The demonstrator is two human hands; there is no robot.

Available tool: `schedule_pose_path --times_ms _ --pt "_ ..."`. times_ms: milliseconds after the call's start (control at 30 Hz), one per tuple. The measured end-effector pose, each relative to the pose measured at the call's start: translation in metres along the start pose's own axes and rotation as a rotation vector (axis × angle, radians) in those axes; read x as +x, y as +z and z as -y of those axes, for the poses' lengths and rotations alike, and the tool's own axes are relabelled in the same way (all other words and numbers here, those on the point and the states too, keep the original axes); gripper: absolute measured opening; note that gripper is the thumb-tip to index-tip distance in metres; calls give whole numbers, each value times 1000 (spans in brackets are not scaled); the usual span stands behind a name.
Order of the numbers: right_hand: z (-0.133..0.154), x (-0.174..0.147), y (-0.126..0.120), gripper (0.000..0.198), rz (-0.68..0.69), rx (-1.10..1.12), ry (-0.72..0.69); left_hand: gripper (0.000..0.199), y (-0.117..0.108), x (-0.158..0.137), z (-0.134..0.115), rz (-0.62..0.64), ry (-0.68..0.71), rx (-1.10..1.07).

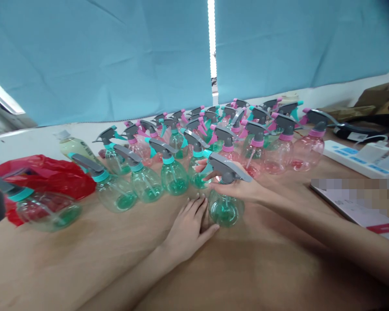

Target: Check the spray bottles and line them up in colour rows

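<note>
Background: blue sheet [132,56] across the far wall, a bright gap near its middle. Below it, a wooden table [123,268]. On the table, a crowd of spray bottles [175,177] with grey heads: clear green with teal collars along the near left, clear pink with pink collars at right, both colours mixed farther back. Red bag [52,172] at far left, behind the leftmost green bottle. Flat white item [350,205] at right, partly pixelated. Near bottle [226,211], green, stands at the near centre, in front of the crowd, upright, its base apparently on the table. Right hand [243,188] reaches in from the right and is closed around its neck, fingers passing the trigger side. Left hand [189,229] lies palm down on the table just left of its base, fingers extended, grasping nothing. Power strip [346,156] at far right; drink bottle [76,147] at far left, tilted.
</note>
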State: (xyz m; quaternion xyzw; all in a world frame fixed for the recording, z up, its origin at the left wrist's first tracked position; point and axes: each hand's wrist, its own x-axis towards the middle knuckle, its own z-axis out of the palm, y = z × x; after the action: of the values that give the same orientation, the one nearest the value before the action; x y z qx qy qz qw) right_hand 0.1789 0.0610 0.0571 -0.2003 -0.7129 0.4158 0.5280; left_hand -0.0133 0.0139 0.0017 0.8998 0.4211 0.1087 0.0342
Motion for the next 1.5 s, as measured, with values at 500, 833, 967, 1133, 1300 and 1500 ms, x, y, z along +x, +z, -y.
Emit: schedule_pose_path --times_ms 500,833,967,1133,1300,1500 --pt "7 2 -4 63 116 -142 -31 54 0 0 0 -15 6 -20" --pt "15 2 -2 35 61 -182 5 52 -3 0 -1 18 -7 -2" --pt "14 -1 -1 23 11 -237 14 54 -2 0 -1 8 0 -6" --pt "15 -2 -2 23 0 -273 42 58 -1 0 0 -5 12 -4" --pt "16 -1 -2 20 -4 -280 38 60 0 0 0 21 5 20" --pt "16 -1 -3 17 -4 -250 38 60 0 0 1 17 11 24"
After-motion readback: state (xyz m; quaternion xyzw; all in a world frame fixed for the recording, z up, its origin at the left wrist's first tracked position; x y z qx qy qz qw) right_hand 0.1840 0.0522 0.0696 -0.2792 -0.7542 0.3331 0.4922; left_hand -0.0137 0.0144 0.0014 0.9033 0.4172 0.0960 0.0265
